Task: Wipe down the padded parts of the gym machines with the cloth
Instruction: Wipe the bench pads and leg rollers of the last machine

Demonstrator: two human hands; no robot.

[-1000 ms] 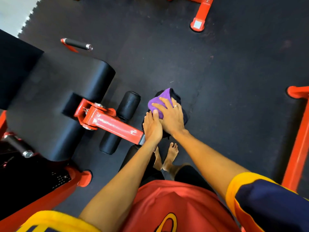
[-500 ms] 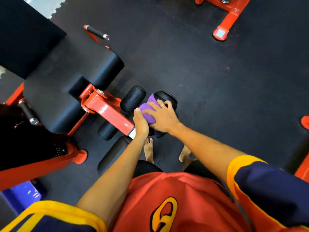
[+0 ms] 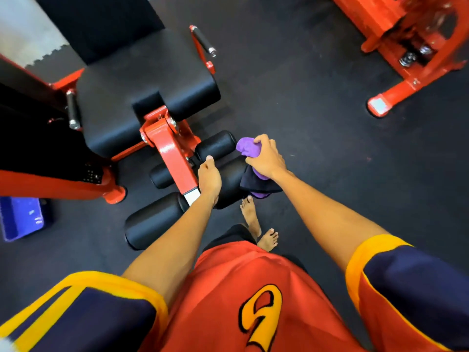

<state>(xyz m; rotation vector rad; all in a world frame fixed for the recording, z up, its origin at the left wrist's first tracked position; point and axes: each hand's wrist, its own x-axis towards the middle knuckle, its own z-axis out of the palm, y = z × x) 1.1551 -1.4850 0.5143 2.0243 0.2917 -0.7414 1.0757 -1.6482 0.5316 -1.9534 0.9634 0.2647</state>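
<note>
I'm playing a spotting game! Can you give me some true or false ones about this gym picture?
1. The right hand grips a purple cloth. True.
2. The left hand holds a spray bottle. False: it holds no bottle and rests on a black pad.
3. The person wears shoes. False: the feet are bare.
4. The machine's frame is red. True.

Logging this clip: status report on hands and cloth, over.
Left hand on roller pad, grip unclear. Right hand grips purple cloth at the pad's end. Nothing blocks the pad.
</note>
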